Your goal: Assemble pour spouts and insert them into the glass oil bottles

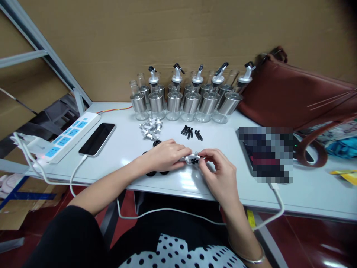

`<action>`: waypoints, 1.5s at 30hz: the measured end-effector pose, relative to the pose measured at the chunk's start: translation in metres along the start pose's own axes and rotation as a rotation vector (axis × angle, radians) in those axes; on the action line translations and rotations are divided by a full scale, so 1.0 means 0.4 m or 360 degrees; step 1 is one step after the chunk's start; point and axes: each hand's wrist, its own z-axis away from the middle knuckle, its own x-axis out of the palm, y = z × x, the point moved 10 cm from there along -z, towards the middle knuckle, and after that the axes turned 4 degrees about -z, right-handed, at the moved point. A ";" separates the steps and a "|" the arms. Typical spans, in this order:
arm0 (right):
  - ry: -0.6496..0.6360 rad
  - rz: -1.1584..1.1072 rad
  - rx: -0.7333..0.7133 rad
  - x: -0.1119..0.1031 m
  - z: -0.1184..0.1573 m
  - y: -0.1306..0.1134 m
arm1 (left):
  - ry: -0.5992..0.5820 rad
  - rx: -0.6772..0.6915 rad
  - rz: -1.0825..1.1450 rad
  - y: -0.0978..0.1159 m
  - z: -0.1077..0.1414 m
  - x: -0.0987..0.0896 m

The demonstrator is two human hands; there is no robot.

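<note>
Near the table's front edge, my left hand (169, 154) is closed on a small silver-grey pourer cap (190, 158). The fingertips of my right hand (221, 173) pinch the cap's other side; any tiny part between them is too small to make out. Several small black pieces (194, 161) lie just beneath the cap. Round black stoppers (157, 143) sit on the table, partly hidden by my left hand and forearm. Beyond my hands are a pile of silver-grey pourer caps (151, 129) and several short black levers (191, 132).
Rows of glass bottles with steel sleeves (174, 102) stand at the back; several carry pourers (177, 76). A phone (97, 139) and a power strip (71, 136) lie left. A blurred-out tablet-like device (264, 156) and a brown bag (295, 95) are right. Cables cross the front edge.
</note>
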 end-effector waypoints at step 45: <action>-0.0202 0.0037 -0.0147 0.040 0.004 -0.030 | -0.0202 -0.0195 0.0067 -0.015 -0.001 0.019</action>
